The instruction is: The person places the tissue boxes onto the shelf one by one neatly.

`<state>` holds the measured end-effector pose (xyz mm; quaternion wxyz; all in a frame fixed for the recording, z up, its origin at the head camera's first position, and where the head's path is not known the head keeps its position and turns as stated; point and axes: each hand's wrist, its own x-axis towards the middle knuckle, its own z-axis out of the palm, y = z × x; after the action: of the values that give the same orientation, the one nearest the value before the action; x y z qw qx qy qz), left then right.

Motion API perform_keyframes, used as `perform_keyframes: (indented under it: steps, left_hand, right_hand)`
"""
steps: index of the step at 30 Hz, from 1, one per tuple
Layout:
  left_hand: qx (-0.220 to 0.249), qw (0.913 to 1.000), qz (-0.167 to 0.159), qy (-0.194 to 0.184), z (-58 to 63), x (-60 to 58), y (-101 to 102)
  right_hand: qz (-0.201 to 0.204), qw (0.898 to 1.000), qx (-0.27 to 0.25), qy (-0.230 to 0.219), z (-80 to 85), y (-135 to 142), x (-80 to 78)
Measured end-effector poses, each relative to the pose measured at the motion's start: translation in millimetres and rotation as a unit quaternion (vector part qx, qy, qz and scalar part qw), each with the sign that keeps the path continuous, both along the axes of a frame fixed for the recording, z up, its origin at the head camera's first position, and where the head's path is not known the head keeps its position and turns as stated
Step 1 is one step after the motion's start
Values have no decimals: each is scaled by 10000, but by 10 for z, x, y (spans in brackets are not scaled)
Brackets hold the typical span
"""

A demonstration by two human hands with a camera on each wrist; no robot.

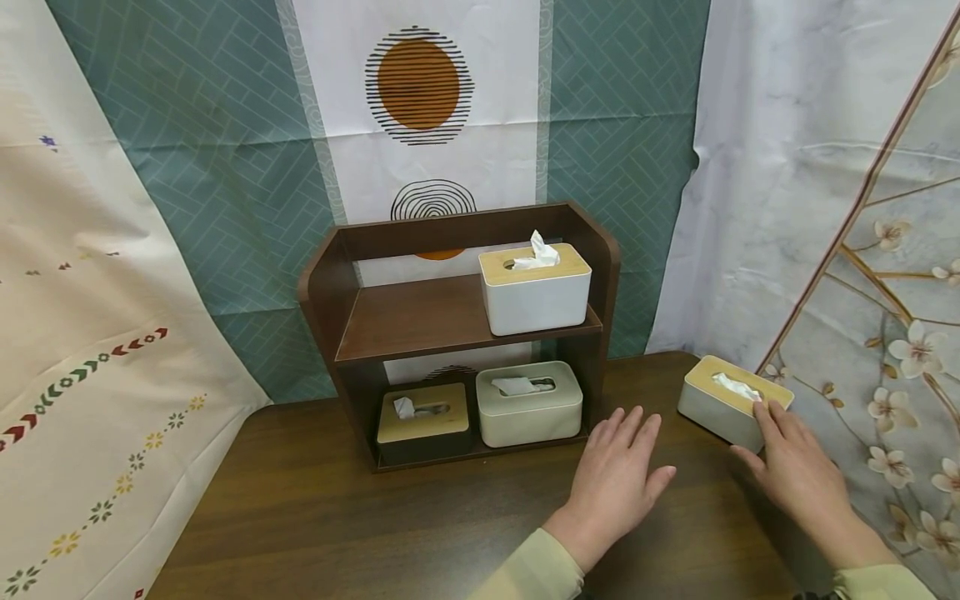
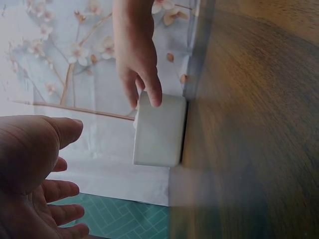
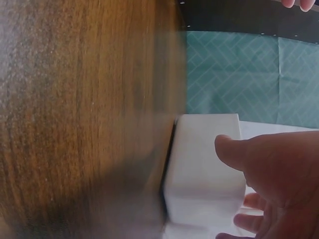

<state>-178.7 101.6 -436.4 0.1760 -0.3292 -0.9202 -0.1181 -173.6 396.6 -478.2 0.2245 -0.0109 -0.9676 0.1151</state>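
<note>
At the right of the table, a white tissue box [image 1: 723,410] with a wood-coloured lid and a tuft of tissue stands at an angle. My right hand [image 1: 806,471] is at its near right corner, fingers over the lid and thumb beside the front wall. The right wrist view shows the thumb overlapping the box [image 3: 204,154], the other fingers partly hidden beyond it. Fingers extended and thumb spread, my left hand [image 1: 611,475] hovers over the table before the shelf's right end, holding nothing. In the left wrist view its palm [image 2: 25,154] faces the box [image 2: 159,132].
A dark brown two-tier shelf [image 1: 420,312] stands against the back cloth. Its upper tier bears a white tissue box [image 1: 536,304]. Below are a black one with a wood-coloured lid [image 1: 423,425] and a pale grey-green one [image 1: 528,417]. A flowered cloth [image 1: 885,333] hangs close at the right.
</note>
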Motion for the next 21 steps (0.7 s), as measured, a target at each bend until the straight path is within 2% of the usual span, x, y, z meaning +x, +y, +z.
perform_keyframes:
  steps: [21]
  left_hand:
    - [-43,10000,30,30,-68,-20,-21]
  right_hand:
    - [27,9999,67,-97,-41,27,-9]
